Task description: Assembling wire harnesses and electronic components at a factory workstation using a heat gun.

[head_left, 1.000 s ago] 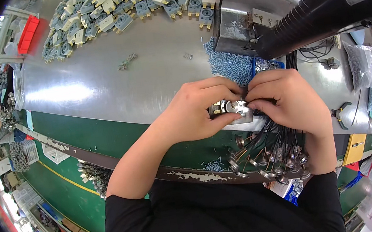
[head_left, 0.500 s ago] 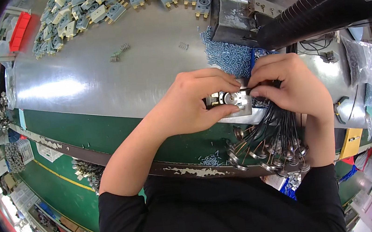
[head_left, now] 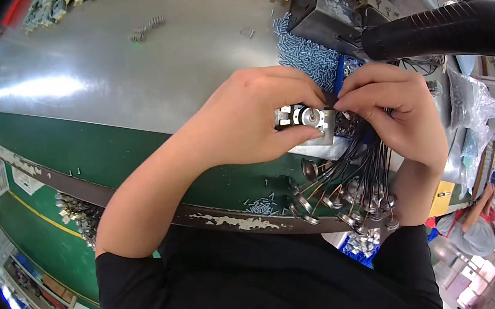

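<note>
My left hand (head_left: 255, 116) is closed round a small switch-like part (head_left: 310, 117) with a round metal disc and white-and-black sides, its thumb below and fingers above. A grey metal plate (head_left: 330, 128) shows beside that part. At its right, my right hand (head_left: 407, 111) has its thumb and fingertips pinched together close to the part's edge. Whatever is in this pinch is too small or hidden to make out. Below the right hand hangs a bundle of black leads (head_left: 373, 147) ending in round metal probes (head_left: 353, 194).
Blue-grey screws (head_left: 306, 53) lie heaped beyond my hands, beside a metal bracket (head_left: 334, 2) and a thick black tool body (head_left: 431, 30). Two springs (head_left: 148, 28) lie on the steel tabletop (head_left: 91, 56). Loose screws (head_left: 262, 206) rest near the front edge. A person (head_left: 482, 230) is at far right.
My view has shifted, so the table sits higher in the picture. The right fingertips have drawn together and slightly up at the part's edge. The left hand keeps its hold.
</note>
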A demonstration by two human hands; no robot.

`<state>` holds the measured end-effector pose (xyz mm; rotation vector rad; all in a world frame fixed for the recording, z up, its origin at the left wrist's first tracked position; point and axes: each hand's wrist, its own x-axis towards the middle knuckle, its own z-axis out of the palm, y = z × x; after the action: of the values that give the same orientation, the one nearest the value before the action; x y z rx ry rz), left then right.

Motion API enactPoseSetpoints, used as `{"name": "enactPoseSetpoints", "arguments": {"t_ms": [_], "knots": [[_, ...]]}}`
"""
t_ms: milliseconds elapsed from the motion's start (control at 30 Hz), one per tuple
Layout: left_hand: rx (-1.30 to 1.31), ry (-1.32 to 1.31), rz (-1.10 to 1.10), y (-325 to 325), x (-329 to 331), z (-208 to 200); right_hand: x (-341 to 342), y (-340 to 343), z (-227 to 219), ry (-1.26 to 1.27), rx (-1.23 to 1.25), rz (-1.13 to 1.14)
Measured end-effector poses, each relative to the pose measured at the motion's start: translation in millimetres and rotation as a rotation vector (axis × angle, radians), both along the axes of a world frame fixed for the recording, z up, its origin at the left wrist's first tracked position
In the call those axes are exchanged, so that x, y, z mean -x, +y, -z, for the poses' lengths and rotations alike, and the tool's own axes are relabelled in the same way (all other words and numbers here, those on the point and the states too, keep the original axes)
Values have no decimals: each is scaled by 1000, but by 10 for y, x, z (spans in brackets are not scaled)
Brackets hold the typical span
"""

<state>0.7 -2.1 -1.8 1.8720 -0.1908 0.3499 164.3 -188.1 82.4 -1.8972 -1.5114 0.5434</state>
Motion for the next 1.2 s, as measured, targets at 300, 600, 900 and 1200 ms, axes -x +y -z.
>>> {"name": "enactPoseSetpoints", "arguments": {"t_ms": [300,600,900,1200], "knots": [[-35,10,-18,-24,38,17,67,124,-27,166,138,-34],[-46,-32,-46,-15,40,44,250,188,-31,67,146,50],[-33,-14,-41,-29,29,-11,291,80,43,-234,51,41],[17,44,34,11,-19,-56,-188,53,-240,-3,-1097,505]]}}
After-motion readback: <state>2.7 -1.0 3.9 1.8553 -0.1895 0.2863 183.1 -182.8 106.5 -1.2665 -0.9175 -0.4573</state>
